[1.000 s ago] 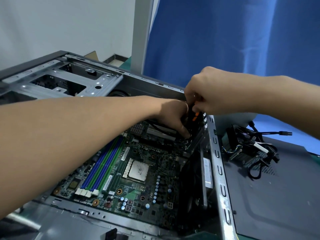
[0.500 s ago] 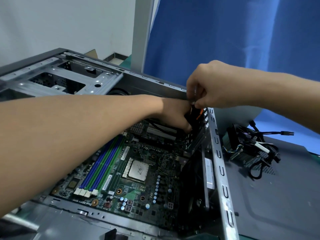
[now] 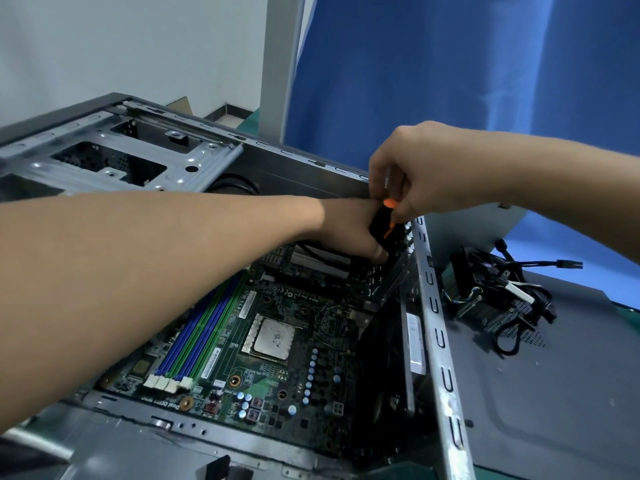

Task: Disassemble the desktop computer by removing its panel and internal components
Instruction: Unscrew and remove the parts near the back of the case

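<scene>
Before the blue curtain (image 3: pixel 467 81), our right grip (image 3: pixel 415 174) pinches the stiff, light black-and-orange tool handle (image 3: pixel 380 225); our left grip (image 3: pixel 348 228) clasps it just beneath.

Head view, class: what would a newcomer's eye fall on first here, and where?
The left hand and right hand meet on a black-and-orange screwdriver at the far right corner of the open case. Below them lies the green motherboard with its bare silver CPU in the middle. A loose fan with cables sits on the grey panel to the right.
</scene>
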